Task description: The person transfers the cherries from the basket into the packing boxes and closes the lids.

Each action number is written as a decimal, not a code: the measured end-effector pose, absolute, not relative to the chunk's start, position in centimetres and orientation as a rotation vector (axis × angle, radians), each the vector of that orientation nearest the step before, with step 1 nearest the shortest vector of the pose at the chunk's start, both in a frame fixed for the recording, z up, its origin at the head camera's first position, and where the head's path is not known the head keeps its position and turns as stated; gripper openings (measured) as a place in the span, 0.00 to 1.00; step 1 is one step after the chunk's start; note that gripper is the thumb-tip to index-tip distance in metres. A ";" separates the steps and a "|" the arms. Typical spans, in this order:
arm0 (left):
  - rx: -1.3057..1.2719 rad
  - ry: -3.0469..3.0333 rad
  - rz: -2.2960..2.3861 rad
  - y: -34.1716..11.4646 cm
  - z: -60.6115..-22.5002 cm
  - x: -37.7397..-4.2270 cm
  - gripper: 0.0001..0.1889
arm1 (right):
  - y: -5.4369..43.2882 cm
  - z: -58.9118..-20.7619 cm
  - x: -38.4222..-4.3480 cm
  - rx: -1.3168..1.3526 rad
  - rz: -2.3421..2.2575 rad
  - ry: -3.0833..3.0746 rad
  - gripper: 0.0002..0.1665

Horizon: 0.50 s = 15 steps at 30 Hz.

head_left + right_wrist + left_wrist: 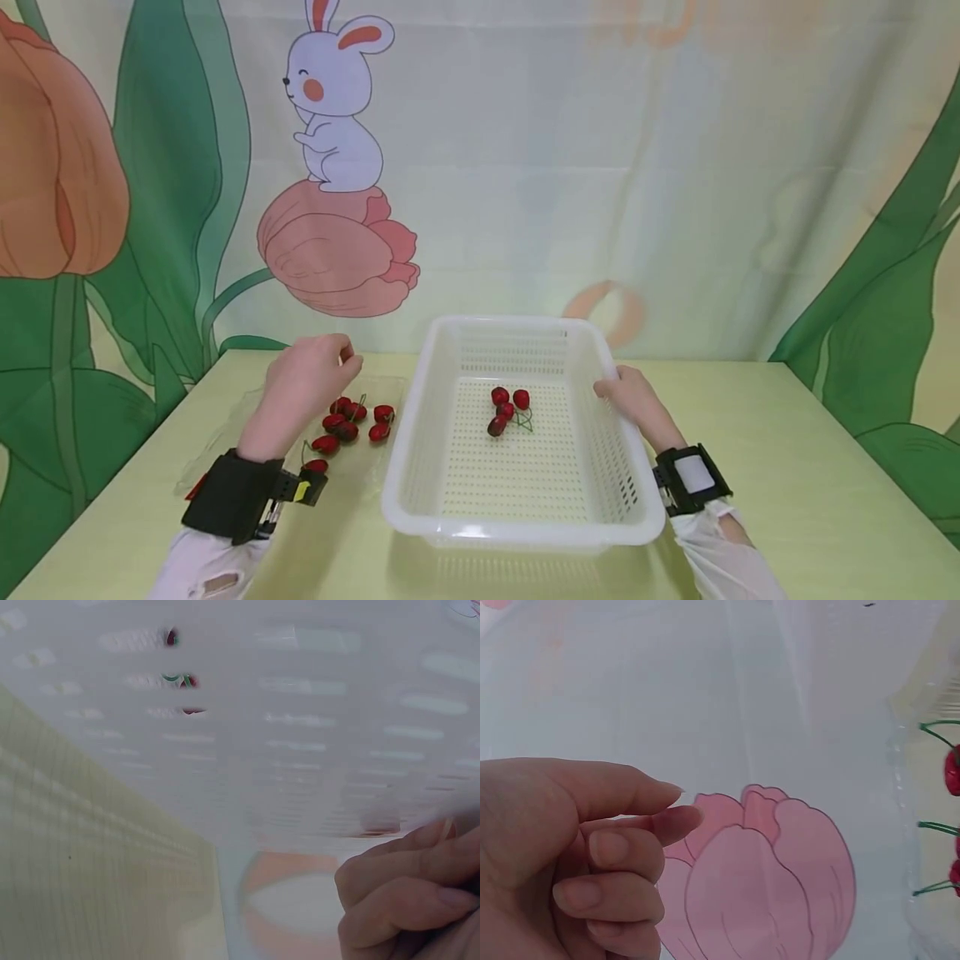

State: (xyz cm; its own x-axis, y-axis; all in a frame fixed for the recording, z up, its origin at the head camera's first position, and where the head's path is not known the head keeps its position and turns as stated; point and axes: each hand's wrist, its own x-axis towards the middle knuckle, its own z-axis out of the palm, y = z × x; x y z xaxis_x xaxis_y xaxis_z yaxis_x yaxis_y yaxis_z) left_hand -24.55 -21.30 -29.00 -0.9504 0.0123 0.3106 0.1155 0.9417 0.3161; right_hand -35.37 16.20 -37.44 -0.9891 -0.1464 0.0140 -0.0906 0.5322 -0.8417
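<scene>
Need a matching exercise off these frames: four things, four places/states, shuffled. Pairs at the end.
Column 1
1. Left hand
2. White basket
3. Clear tray
4. Right hand

Column 2
A. Lies on the table left of the white basket, with cherries on it
B. Grips a rim on its right side
C. Raised, fingers curled, holding nothing
D. Has a perforated floor with four cherries on it

Pairs: 1-C, 2-D, 3-A, 4-B
</scene>
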 end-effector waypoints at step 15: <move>-0.248 -2.687 -0.443 -18.2 -26.2 -25.4 0.07 | 16.2 -37.4 -35.6 -0.200 -1.475 2.700 0.23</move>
State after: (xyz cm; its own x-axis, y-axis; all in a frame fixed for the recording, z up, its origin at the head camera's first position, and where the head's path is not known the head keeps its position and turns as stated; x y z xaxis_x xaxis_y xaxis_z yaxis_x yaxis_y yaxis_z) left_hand -25.37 -18.20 -26.17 -0.9024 0.1066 0.4176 0.2351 0.9339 0.2695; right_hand -35.59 16.24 -37.35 -0.9899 -0.1414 0.0111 -0.0858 0.5343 -0.8409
